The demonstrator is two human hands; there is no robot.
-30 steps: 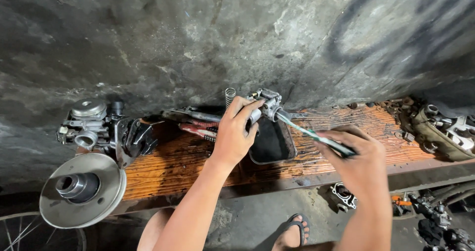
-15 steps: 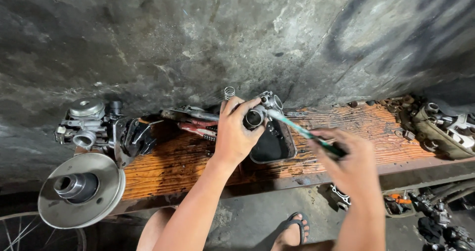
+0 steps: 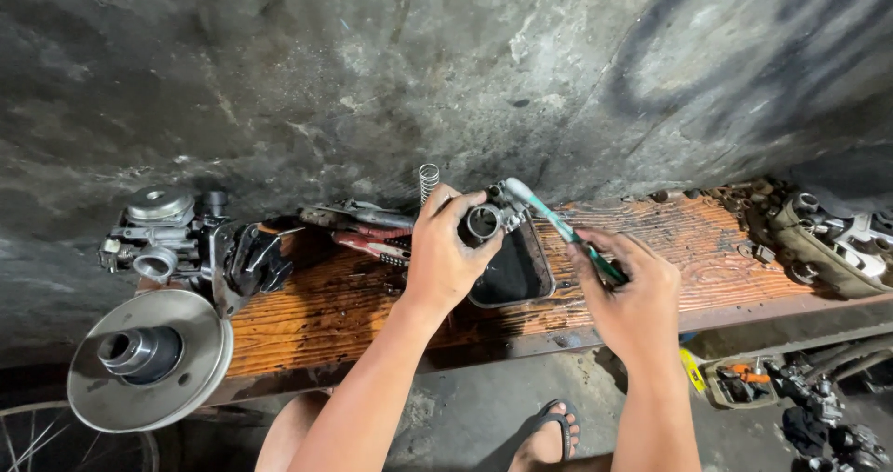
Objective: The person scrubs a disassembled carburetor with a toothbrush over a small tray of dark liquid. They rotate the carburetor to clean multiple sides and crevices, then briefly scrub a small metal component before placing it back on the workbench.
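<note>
Since a second ago the right hand (image 3: 631, 295) has drawn nearer, its fingers wrapped round the green-handled toothbrush (image 3: 565, 232). Left hand (image 3: 446, 253) fingers grip the small grey metal carburettor body (image 3: 491, 216) above the black tray (image 3: 514, 272) on the grooved orange wooden surface (image 3: 651, 249). Scrubbing looks underway; another stroke needs the part held firm. Bristles and the carburettor's underside are hidden.

Tray (image 3: 530, 277) on bench (image 3: 707, 249), pulley (image 3: 149, 360) left
</note>
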